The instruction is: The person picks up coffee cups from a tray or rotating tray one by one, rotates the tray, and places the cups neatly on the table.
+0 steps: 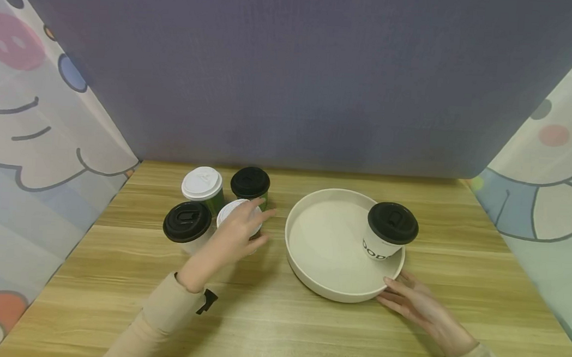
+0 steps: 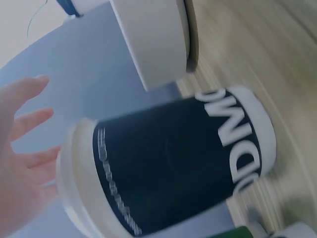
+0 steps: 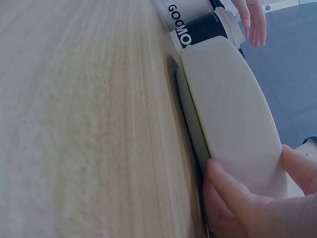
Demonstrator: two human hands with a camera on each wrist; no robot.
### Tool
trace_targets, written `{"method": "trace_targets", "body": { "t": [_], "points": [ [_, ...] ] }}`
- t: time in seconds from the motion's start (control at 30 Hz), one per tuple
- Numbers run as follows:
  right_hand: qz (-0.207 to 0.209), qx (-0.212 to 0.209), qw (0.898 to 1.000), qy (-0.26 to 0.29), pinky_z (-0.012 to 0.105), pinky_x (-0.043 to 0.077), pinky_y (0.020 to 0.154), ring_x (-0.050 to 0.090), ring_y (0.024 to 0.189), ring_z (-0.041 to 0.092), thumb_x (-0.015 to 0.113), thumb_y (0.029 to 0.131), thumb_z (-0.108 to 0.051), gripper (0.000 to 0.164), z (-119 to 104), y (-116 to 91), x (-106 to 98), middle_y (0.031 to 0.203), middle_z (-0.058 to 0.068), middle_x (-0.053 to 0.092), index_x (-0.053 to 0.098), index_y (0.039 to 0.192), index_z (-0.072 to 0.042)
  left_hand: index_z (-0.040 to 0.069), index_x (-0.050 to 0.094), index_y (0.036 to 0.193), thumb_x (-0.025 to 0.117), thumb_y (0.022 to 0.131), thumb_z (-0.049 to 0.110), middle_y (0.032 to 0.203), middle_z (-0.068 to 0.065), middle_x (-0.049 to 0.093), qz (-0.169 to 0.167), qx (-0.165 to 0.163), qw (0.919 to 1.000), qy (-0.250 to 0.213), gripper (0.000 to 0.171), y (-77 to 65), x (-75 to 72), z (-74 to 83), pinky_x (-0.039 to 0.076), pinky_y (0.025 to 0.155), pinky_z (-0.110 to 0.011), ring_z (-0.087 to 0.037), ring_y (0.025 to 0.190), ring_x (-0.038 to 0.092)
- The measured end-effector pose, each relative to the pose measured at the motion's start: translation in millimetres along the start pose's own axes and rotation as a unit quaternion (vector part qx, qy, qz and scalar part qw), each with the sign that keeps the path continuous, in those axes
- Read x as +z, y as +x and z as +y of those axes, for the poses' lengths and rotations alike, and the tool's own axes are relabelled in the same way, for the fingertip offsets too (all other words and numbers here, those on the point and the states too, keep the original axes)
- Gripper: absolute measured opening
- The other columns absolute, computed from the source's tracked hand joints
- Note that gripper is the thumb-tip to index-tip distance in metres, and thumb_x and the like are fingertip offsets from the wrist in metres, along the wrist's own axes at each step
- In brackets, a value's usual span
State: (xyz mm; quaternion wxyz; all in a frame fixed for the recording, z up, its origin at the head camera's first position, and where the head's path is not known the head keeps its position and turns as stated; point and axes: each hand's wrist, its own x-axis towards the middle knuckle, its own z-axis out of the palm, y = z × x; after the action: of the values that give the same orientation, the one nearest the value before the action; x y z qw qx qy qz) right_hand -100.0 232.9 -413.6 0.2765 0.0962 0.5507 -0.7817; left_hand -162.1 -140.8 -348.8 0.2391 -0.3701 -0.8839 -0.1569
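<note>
My left hand (image 1: 230,235) hovers at a paper coffee cup with a white lid (image 1: 225,212), its fingers spread over and beside the lid. In the left wrist view this cup (image 2: 168,163) shows a black sleeve with white letters, the fingers behind its lid. My right hand (image 1: 420,307) grips the near right edge of a round cream tray (image 1: 326,241), thumb on the rim and fingers against the side and underside, as the right wrist view shows. Inside the tray, at its right, a white paper cup with a black lid (image 1: 392,223) stands upright.
Around my left hand stand other lidded cups: a green one with a white lid (image 1: 202,183), one with a black lid (image 1: 250,182) behind, and a white one with a black lid (image 1: 187,221) at left. A grey panel (image 1: 311,82) rises behind the wooden table (image 1: 276,336).
</note>
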Motion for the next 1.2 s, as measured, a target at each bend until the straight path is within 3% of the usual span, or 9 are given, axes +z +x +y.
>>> {"method": "trace_targets", "body": {
  "t": [0.23,0.57,1.2],
  "points": [
    [-0.002,-0.006,1.000,-0.001,0.040,0.038,0.092,0.055,0.096,0.020,0.048,0.091,-0.012,0.087,0,0,0,0.109,0.020,0.042,-0.027,0.133,-0.003,0.007,0.061,0.107,0.071,0.073,0.020,0.113,-0.021,0.053,-0.004,0.041,0.9990,-0.015,0.038,6.5,12.0,16.5,0.041,0.088,-0.040,-0.033,0.103,0.052],
    [-0.008,-0.005,1.000,-0.004,0.039,0.038,0.092,0.055,0.096,0.019,0.047,0.091,-0.013,0.087,0,0,0,0.110,0.019,0.041,-0.028,0.133,-0.004,0.011,0.061,0.110,0.063,0.080,0.026,0.113,-0.015,0.055,-0.092,0.052,0.9944,-0.010,0.033,10.1,27.0,34.9,0.042,0.088,-0.037,-0.027,0.103,0.053],
    [-0.011,-0.003,1.000,0.001,0.039,0.038,0.093,0.055,0.097,0.019,0.049,0.091,-0.013,0.089,-2,-1,0,0.109,0.019,0.041,-0.030,0.132,-0.005,0.015,0.064,0.104,0.064,0.079,0.025,0.103,-0.007,0.059,-0.137,0.121,0.9828,-0.024,0.026,8.5,50.6,57.9,0.042,0.085,-0.030,-0.019,0.096,0.056]
  ]
}}
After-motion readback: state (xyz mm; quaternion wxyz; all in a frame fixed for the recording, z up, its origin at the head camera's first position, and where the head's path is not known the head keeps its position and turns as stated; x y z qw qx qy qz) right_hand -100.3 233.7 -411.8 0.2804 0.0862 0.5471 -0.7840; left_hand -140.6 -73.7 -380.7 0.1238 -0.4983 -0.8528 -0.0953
